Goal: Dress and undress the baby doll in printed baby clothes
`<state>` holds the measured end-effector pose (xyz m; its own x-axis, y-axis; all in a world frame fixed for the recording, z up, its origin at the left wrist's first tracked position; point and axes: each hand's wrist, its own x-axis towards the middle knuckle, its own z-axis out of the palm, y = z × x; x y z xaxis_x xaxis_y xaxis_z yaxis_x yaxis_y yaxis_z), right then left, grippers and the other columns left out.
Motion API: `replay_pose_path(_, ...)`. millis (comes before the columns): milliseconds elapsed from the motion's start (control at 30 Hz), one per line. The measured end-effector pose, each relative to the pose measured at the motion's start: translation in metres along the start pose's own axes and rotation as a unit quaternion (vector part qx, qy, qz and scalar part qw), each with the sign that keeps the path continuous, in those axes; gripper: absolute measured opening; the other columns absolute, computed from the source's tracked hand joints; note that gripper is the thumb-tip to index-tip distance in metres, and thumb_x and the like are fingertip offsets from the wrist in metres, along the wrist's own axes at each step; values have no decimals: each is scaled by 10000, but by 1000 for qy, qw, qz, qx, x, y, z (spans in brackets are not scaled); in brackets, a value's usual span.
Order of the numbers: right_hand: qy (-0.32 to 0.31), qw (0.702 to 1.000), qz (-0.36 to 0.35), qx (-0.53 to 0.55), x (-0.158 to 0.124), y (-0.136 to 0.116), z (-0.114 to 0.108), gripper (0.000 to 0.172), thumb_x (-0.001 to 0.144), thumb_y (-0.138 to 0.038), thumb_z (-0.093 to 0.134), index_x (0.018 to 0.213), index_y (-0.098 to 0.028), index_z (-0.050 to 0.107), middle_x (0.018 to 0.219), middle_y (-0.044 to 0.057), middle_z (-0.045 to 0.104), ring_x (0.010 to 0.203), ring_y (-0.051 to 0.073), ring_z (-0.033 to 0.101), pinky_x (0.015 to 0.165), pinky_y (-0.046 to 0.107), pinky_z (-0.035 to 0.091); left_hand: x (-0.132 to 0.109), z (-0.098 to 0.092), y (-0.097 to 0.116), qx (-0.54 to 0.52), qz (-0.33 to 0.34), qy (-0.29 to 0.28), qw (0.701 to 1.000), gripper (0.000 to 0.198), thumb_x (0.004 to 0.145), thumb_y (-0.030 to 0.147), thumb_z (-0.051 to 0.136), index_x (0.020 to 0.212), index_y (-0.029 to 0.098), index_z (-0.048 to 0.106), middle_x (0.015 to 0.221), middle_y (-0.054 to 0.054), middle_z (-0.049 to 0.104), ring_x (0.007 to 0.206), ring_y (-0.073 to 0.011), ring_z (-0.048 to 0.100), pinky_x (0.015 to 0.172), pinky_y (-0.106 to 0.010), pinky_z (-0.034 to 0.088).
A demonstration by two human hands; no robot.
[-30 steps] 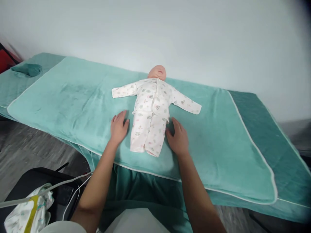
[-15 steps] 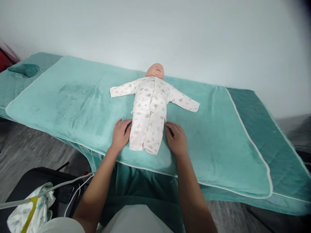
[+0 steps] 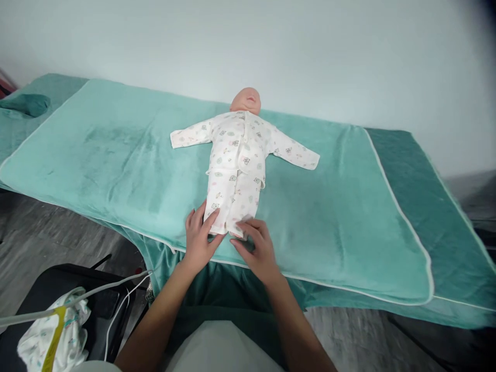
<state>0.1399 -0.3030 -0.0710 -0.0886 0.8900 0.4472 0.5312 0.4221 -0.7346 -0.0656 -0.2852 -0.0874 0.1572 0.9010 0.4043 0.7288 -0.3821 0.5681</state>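
Note:
A baby doll [image 3: 248,101] lies face up, dressed in a white printed baby shirt [image 3: 232,142] and matching baby trousers [image 3: 228,194]. Its long sleeves spread out to both sides, and no hands or feet show. My left hand [image 3: 201,232] is at the left trouser leg's end, fingers over the cloth and thumb at the hem, closed on it. At the other leg's hem, my right hand [image 3: 258,248] pinches the edge between fingers and thumb. The fingertips partly cover both hems.
A green plush cover [image 3: 329,217] with white piping lies over the long bed, against a white wall [image 3: 310,51]. At lower left, a black chair [image 3: 50,279] holds a bundled printed cloth [image 3: 70,330]. A pale cable [image 3: 104,287] crosses in front of it.
Both hands have moved from the sides of the trousers down and inward to the leg hems, closing on them. The view has shifted slightly; the doll keeps its pose.

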Motion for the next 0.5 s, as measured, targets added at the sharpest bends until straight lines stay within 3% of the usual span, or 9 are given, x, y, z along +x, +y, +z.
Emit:
replay_pose_path(200,69,997,41,4,4,-12,17,244,958,-243,693,1192,-315,696,1089,66,609,838,193,666,712,368,625,5,3,-3,11,24,31,999,531,1019,324,568,1542,289,489,1654,-164,470,1536,-315,461,1223,-534,398)
replay_pose_path(500,111,993,38,12,5,-22,4,178,949,-186,671,1085,-299,689,1020,52,601,864,205,651,713,376,591,4,1,0,2,31,60,998,485,1030,280,528,1513,301,487,1623,-174,480,1517,-307,479,1195,-550,458)
